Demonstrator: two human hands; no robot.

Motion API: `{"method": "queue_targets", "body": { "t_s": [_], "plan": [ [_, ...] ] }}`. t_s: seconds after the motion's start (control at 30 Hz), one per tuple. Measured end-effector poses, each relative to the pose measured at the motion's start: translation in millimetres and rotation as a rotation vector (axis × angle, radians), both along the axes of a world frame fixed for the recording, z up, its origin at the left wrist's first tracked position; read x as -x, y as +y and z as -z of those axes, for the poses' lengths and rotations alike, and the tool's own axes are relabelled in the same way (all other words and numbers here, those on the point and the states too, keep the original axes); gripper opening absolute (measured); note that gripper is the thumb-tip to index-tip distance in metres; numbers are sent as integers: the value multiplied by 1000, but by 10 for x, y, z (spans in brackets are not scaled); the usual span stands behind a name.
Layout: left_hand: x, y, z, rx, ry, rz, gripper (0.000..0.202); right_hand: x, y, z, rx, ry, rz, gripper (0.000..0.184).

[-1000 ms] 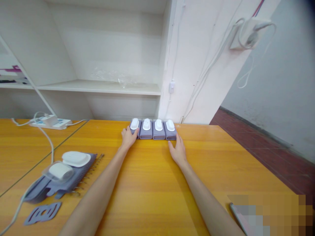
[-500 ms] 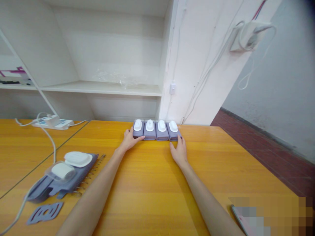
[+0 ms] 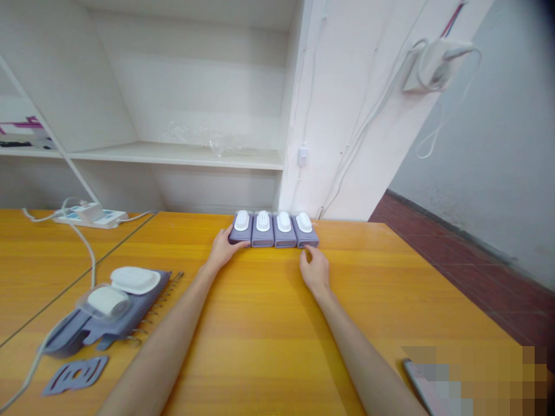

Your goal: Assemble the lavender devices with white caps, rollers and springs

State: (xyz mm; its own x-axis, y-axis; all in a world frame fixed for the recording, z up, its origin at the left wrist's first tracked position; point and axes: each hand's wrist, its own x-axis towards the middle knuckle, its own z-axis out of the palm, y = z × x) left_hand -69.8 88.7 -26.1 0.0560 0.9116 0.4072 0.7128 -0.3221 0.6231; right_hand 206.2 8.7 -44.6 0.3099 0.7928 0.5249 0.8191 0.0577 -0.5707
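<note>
Several grey-purple boxes with white oval, ridged tops stand side by side in a row at the back edge of the wooden table. My left hand (image 3: pixel 222 249) grips the leftmost box (image 3: pixel 241 236), fingers along its left side and thumb across its lower front. At the other end of the row, my right hand (image 3: pixel 315 270) is at the front of the rightmost box (image 3: pixel 307 237). Its fingers are bent near the box's lower front edge, with the thumb a little apart; whether they touch the box is hard to see.
Left of my arm lie a larger grey piece (image 3: pixel 143 306) with white parts, a flat slotted grey plate (image 3: pixel 76 375) and a row of small metal pieces (image 3: pixel 162 300). A power strip (image 3: pixel 93 216) with cables sits at the back left. A phone-like object (image 3: pixel 416 384) lies front right.
My right hand's fingers have slipped from the rightmost box's right side to its front and bent. My left hand has moved slightly left and stays at the leftmost box.
</note>
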Motion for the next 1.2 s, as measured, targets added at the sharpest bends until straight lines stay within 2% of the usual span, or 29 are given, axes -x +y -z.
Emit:
{"method": "queue_targets", "body": {
  "t_s": [0.3,0.4,0.47,0.57,0.73,0.8,0.93,1.2],
  "plan": [
    [-21,-6,39,-5,-7,4,78,30,-19,-30,144,-53,-68,35],
    [-92,-70,48,-37,6,-71,84,40,-52,-56,121,-74,-95,31],
    [-158,-159,28,-94,52,-151,82,51,-75,-77,91,-105,-121,30],
    [-247,-369,-70,-203,179,-218,70,71,-105,-105,56,-150,-145,28],
    [-245,-811,-360,-274,380,-133,61,90,-125,-124,34,-174,-164,27],
    [-164,-959,-474,-281,452,-120,58,91,-130,-124,30,-179,-167,27],
    [162,-1161,-636,-289,621,-203,56,94,-146,-128,29,-189,-165,27],
    [997,-1507,-795,-168,847,-577,67,97,-154,-116,27,-208,-157,27]
  ]
}}
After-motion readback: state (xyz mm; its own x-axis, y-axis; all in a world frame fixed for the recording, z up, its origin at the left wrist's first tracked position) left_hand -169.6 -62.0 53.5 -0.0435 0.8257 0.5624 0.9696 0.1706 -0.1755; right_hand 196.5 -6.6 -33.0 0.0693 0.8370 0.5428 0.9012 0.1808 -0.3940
